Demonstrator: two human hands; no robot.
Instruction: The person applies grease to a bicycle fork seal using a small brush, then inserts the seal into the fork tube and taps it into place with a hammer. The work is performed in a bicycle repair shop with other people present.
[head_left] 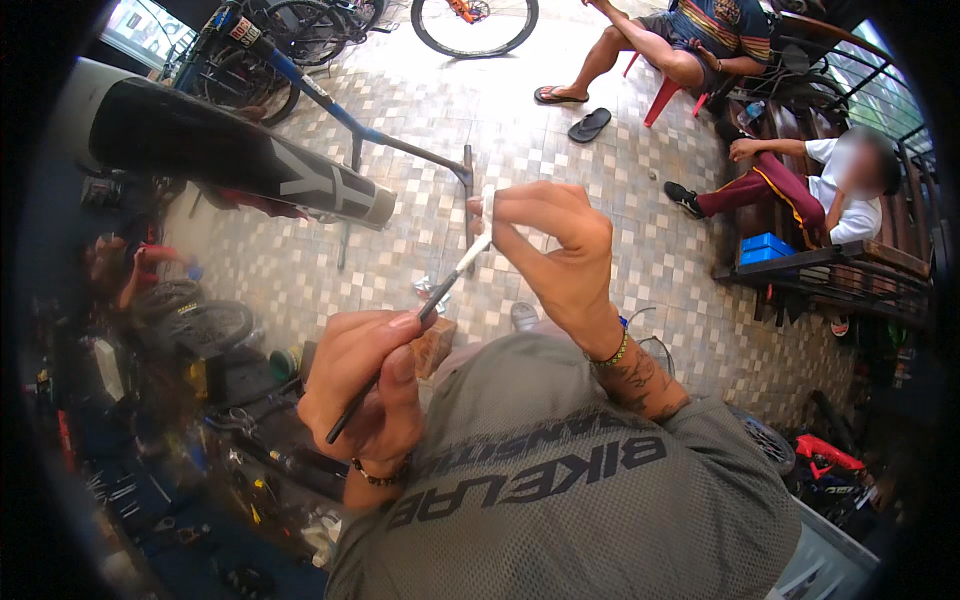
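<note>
My left hand (365, 385) is closed around a thin dark rod (434, 303), its back end sticking out below the fingers. The front part of this rod is whitish and points up and to the right. My right hand (555, 245) pinches a narrow white strip (487, 215) between thumb and fingers, at the rod's white end. Whether the strip is wrapped on the rod or a separate piece I cannot tell. Left of both hands, a thick black tube (230, 150) with white lettering reaches in from the side, apart from them.
Behind my hands stands a blue-grey bicycle frame (370, 135). A wheel (475, 25) is at the far edge. One person sits on a red stool (660, 100), another on a dark bench (890, 260) beside a blue box (765, 248). Tools and bike parts crowd the left.
</note>
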